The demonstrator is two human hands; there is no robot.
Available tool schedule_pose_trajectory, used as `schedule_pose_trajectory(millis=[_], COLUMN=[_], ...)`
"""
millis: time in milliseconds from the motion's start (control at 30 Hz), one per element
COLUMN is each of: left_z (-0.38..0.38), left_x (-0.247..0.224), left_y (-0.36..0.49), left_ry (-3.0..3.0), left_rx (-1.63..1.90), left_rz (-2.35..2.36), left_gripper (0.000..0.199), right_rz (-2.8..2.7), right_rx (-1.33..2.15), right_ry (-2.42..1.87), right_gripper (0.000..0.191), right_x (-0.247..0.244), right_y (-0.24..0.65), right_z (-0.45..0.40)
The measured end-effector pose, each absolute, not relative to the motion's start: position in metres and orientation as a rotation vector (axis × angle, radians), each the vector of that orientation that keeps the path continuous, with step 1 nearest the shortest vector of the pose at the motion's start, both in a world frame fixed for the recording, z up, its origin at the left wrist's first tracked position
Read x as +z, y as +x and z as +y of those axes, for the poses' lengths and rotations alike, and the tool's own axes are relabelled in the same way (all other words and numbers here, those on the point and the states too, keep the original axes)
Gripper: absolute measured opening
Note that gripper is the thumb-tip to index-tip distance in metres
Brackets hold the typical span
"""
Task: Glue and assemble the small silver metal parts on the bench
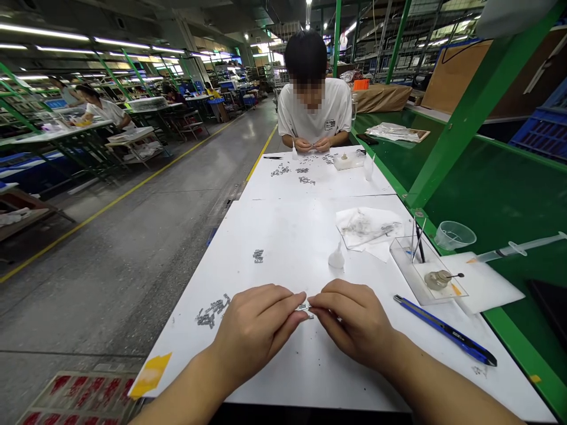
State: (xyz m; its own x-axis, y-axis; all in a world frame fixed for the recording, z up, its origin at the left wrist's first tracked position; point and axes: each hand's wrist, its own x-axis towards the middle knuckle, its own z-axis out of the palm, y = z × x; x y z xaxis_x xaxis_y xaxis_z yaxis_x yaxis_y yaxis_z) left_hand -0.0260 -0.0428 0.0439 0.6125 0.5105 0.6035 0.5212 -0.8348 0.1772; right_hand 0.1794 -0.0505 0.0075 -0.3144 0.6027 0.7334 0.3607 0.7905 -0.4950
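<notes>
Over the near part of the white table (pixel 283 224), my left hand (pixel 254 321) and my right hand (pixel 354 316) meet fingertip to fingertip. Between them they pinch a small grey metal part (pixel 303 307), mostly covered by the fingers. Left of my left hand lies a loose pile of small grey metal parts (pixel 212 311). A neater cluster of similar parts (pixel 258 256) sits farther up the table. A white squeeze bottle with a thin nozzle (pixel 336 258) stands just beyond my right hand. To its right lies a blue utility knife (pixel 445 330).
A clear tray (pixel 427 271) holds tweezers and a small glass jar (pixel 437 280). Near it are a stained white cloth (pixel 370 227), a plastic cup (pixel 455 235) and a syringe (pixel 518 248). Across the table a co-worker (pixel 315 112) handles small parts. A green post (pixel 469 118) rises at right.
</notes>
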Motion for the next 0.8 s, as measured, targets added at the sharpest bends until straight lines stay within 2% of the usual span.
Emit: schedule_pose_trajectory(millis=[800], left_z=[-0.0452], left_x=[0.0424], left_y=[-0.0263], left_ry=[-2.708], left_rx=[-1.178], left_rz=[-0.868], left_gripper=[0.034], right_rz=[-1.935], right_rx=[0.272], right_ry=[-0.754], right_gripper=[0.013], right_x=[0.008], right_y=[0.1789], right_z=[-0.0506])
